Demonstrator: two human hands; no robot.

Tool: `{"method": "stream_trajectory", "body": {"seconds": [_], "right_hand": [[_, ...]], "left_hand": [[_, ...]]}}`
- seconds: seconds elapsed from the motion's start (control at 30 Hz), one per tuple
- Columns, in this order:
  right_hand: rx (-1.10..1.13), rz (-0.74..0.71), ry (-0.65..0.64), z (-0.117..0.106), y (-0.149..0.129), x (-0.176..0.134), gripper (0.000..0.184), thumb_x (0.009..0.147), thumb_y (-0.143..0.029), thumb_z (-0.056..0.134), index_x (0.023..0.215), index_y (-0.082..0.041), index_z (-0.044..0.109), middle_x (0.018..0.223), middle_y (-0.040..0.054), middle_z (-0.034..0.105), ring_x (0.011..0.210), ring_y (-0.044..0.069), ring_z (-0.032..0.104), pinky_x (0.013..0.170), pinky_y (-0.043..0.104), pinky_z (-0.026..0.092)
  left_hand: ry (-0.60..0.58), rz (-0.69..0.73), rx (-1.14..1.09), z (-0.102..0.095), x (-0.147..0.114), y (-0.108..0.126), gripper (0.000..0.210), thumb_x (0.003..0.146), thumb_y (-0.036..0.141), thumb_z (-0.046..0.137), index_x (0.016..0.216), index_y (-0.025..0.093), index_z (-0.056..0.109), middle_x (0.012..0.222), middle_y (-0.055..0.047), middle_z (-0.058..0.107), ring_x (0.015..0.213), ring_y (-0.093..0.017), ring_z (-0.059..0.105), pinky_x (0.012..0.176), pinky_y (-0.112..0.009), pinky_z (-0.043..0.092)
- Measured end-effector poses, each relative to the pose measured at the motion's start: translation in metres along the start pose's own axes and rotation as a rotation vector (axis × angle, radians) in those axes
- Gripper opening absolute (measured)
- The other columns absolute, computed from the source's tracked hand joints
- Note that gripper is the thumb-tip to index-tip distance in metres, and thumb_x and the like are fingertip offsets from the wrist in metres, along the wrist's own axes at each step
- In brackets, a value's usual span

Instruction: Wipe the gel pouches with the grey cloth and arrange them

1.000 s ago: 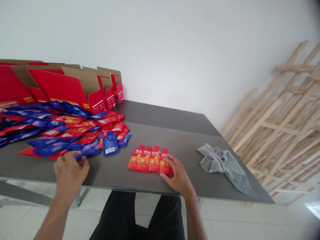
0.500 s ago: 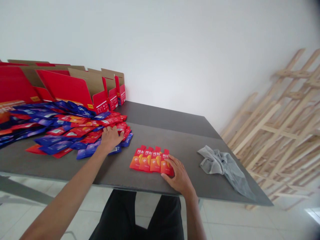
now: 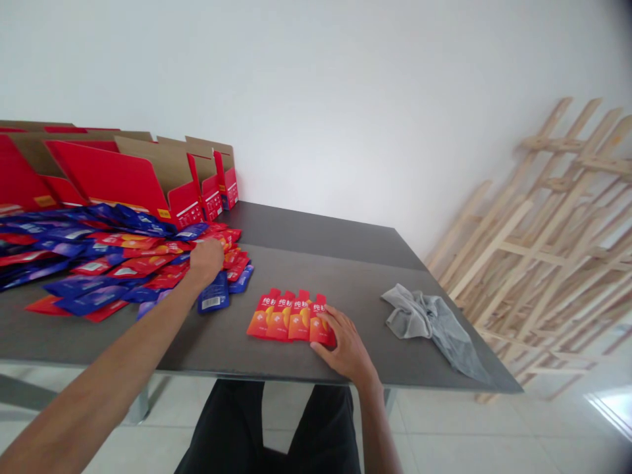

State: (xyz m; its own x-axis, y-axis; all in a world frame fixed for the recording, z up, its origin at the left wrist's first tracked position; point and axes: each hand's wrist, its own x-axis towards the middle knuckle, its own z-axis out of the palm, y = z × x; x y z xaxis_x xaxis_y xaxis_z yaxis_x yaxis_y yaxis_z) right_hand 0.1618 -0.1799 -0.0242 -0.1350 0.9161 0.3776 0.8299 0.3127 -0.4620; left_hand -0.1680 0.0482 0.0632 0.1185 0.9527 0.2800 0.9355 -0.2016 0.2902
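My left hand [image 3: 206, 259] is curled into the right side of a heap of red and blue packets [image 3: 143, 247]. Its fingertips are hidden, so what they hold cannot be seen. Just below it lies a blue packet [image 3: 214, 294] with a barcode label. Several red packets [image 3: 280, 317] with orange fruit prints form an overlapping row on the table in front of me. My right hand [image 3: 343, 345] rests at the row's right end, fingers apart, thumb and fingertips touching the last red packet [image 3: 320, 324].
Open red cardboard boxes [image 3: 116, 172] stand behind the heap, against the wall. A grey cloth [image 3: 419, 316] lies crumpled toward the right end of the dark table [image 3: 316, 263]. Wooden frames [image 3: 538, 257] lean on the wall beyond the table's right edge.
My left hand has curled into the heap, and the blue packet below it shows more fully. My right hand stays on the row. The whole view has shifted slightly.
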Motion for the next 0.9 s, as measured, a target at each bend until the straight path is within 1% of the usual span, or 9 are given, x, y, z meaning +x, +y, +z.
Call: {"method": "stream_trajectory", "body": {"seconds": [0.17,0.23,0.3,0.37,0.43,0.5,0.6,0.73,0.9], "right_hand": [[0.047,-0.014,0.042,0.001,0.002,0.0,0.062,0.086,-0.042,0.069,0.142,-0.024,0.051,0.152,0.011,0.046,0.143,0.03,0.038,0.117,0.051,0.034],[0.112,-0.019,0.089,-0.001,0.002,0.002,0.06,0.09,-0.046,0.064,0.143,-0.024,0.05,0.153,0.0113,0.046,0.143,0.03,0.037,0.117,0.051,0.033],[0.233,0.031,0.169,-0.004,0.001,0.003,0.053,0.095,-0.049,0.056,0.141,-0.024,0.053,0.147,0.0113,0.053,0.136,0.029,0.047,0.113,0.049,0.038],[0.439,0.161,0.255,-0.008,-0.001,0.002,0.052,0.099,-0.054,0.047,0.141,-0.024,0.053,0.131,0.0113,0.065,0.111,0.025,0.063,0.098,0.043,0.05],[0.695,0.325,0.297,-0.012,-0.005,-0.001,0.058,0.1,-0.061,0.04,0.141,-0.021,0.052,0.106,0.009,0.073,0.074,0.018,0.065,0.069,0.032,0.054],[0.898,0.448,0.284,-0.015,-0.009,-0.007,0.065,0.096,-0.067,0.043,0.138,-0.019,0.052,0.078,0.0024,0.071,0.049,0.012,0.051,0.046,0.024,0.041],[0.989,0.543,0.307,-0.022,-0.013,-0.019,0.064,0.086,-0.066,0.063,0.129,-0.02,0.056,0.059,-0.0057,0.058,0.04,0.009,0.04,0.037,0.019,0.029],[0.94,0.6,0.321,-0.034,-0.002,-0.027,0.058,0.082,-0.061,0.07,0.123,-0.022,0.057,0.073,-0.0016,0.068,0.045,0.011,0.053,0.038,0.02,0.038],[0.729,0.582,0.29,-0.04,0.04,-0.023,0.054,0.084,-0.057,0.065,0.121,-0.018,0.058,0.099,0.0094,0.075,0.079,0.024,0.073,0.064,0.032,0.059]], "left_hand": [[0.117,-0.215,-0.115,-0.016,-0.014,0.01,0.031,0.09,0.025,0.032,0.063,0.016,0.044,0.075,-0.01,0.065,0.092,-0.024,0.066,0.085,-0.035,0.048],[0.104,-0.197,-0.188,-0.009,-0.035,0.029,0.036,0.095,0.025,0.026,0.066,0.017,0.047,0.07,-0.008,0.064,0.081,-0.021,0.066,0.079,-0.03,0.049],[0.058,-0.151,-0.322,0.002,-0.068,0.058,0.047,0.099,0.031,0.018,0.069,0.018,0.051,0.064,-0.004,0.061,0.066,-0.018,0.062,0.068,-0.026,0.048],[0.014,-0.102,-0.637,0.016,-0.108,0.095,0.049,0.101,0.043,0.021,0.073,0.019,0.052,0.064,-0.003,0.061,0.059,-0.018,0.058,0.06,-0.027,0.045],[-0.048,-0.041,-0.828,0.03,-0.149,0.135,0.048,0.101,0.051,0.026,0.076,0.02,0.053,0.064,-0.002,0.06,0.059,-0.018,0.057,0.059,-0.027,0.044],[-0.133,0.011,-0.949,0.043,-0.183,0.171,0.049,0.102,0.052,0.026,0.077,0.02,0.053,0.066,-0.002,0.061,0.059,-0.017,0.057,0.06,-0.028,0.043],[-0.237,0.068,-1.007,0.057,-0.216,0.204,0.049,0.103,0.05,0.027,0.079,0.019,0.056,0.07,-0.003,0.063,0.062,-0.017,0.059,0.062,-0.029,0.045],[-0.259,0.241,-0.872,0.063,-0.227,0.209,0.043,0.104,0.045,0.031,0.102,0.017,0.064,0.094,-0.008,0.071,0.086,-0.02,0.066,0.081,-0.035,0.052],[-0.025,0.418,-0.379,0.068,-0.208,0.185,0.043,0.099,0.036,0.045,0.138,0.02,0.055,0.142,-0.011,0.056,0.137,-0.031,0.044,0.116,-0.054,0.032]]}}
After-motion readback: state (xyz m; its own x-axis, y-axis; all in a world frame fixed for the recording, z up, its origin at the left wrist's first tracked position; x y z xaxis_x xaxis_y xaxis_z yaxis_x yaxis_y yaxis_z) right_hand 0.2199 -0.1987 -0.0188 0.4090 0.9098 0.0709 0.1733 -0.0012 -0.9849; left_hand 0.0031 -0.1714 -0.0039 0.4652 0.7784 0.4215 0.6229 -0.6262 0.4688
